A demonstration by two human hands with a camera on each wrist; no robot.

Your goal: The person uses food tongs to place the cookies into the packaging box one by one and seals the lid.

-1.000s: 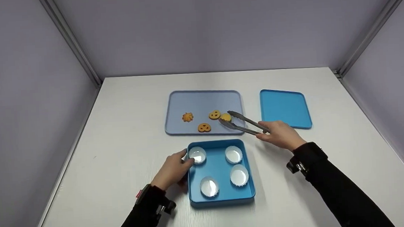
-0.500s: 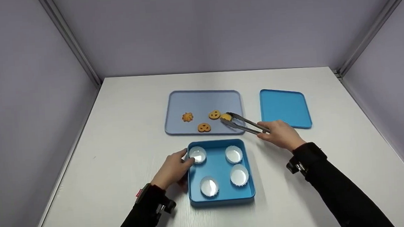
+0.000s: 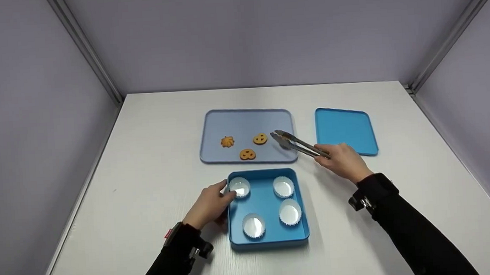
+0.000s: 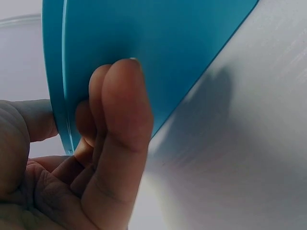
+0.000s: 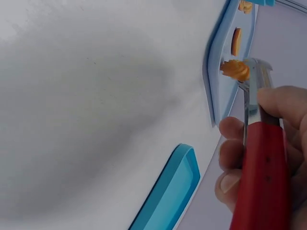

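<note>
Left hand (image 3: 208, 205) at the 9 o'clock edge of the blue tin (image 3: 269, 239), thumb over the rim and fingers (image 4: 122, 105) curled against the outer wall, gripping it. Four white paper cups inside the tin, the nearest one (image 3: 239, 187) right beside the thumb. Pale blue tray (image 3: 244, 120) at 12 o'clock from the tin, with a flower-shaped cookie (image 3: 227, 142) toward its 9 o'clock side and two round cookies (image 3: 260, 138) nearer the middle. Tongs (image 3: 298, 145) over the tray's 3 o'clock edge, tips closed narrow around a small orange cookie (image 5: 235, 70) (plain in the right wrist view, probably hidden behind the tips in the head view). Right hand (image 3: 343, 162) wrapped round the tongs' red handle, at 2 o'clock from the tin. Blue lid (image 3: 345, 127) flat on the white table (image 3: 145, 182), at 3 o'clock from the tray, just beyond the right hand.
</note>
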